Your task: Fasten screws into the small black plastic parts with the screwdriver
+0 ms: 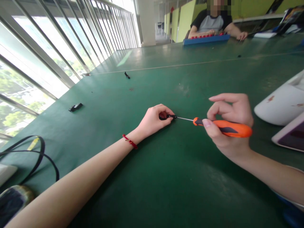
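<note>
My right hand [237, 147] is gripping an orange-and-black screwdriver [241, 129], its shaft reaching the small black part [173, 117] my left hand [150, 122] is pinching over the green table [166, 177]; turning, I'm judging, is demanding straight alignment.

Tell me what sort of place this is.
Probably a shared workroom or open office: a long green table with another person seated across it, yellow-green partitions behind, and a metal railing along the bright, open-looking left side.
</note>
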The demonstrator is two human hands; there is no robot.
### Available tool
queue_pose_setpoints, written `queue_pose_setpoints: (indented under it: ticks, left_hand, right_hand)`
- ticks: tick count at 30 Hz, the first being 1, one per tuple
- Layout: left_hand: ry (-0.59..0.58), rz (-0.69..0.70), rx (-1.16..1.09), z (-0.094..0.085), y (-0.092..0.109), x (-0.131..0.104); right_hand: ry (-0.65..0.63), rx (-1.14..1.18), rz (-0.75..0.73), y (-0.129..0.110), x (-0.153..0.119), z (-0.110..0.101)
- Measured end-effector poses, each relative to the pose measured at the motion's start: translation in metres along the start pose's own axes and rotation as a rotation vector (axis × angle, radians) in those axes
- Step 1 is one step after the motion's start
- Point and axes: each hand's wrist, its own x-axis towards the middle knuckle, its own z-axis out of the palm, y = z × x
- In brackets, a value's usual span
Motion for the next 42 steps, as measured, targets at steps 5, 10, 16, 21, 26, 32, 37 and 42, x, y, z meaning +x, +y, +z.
queue_pose_setpoints:
  ticks: [5, 10, 16, 21, 26, 32, 37, 42]
  left_hand:
    - [-0.002, 0.009, -0.014, 0.000, 0.000, 0.000]
    - [0.018, 0.010, -0.015, 0.001, -0.002, 0.000]
    - [0.029, 0.017, -0.026, 0.002, -0.002, 0.000]
    - [0.021, 0.019, -0.023, 0.002, -0.003, 0.000]
    - [0.036, 0.010, -0.017, 0.002, -0.003, -0.001]
    - [0.039, 0.011, -0.013, 0.002, -0.004, -0.001]
    - [0.048, 0.004, -0.003, 0.003, -0.003, -0.001]
    - [0.049, 0.007, -0.004, 0.002, -0.002, -0.001]
  right_hand:
    - [-0.064, -0.080, 0.030, -0.010, -0.004, -0.002]
    - [0.062, -0.012, -0.055, -0.003, -0.001, 0.002]
    - [-0.007, -0.022, -0.004, -0.003, -0.001, -0.001]
    - [0.005, -0.064, -0.006, -0.006, -0.003, -0.001]
    - [0.096, 0.116, -0.039, 0.003, 0.000, 0.002]
    - [-0.030, -0.023, 0.058, -0.007, -0.004, -0.002]
    - [0.094, 0.030, -0.041, -0.003, -0.004, 0.001]
    - [0.054, 0.079, -0.014, -0.002, -0.002, 0.000]
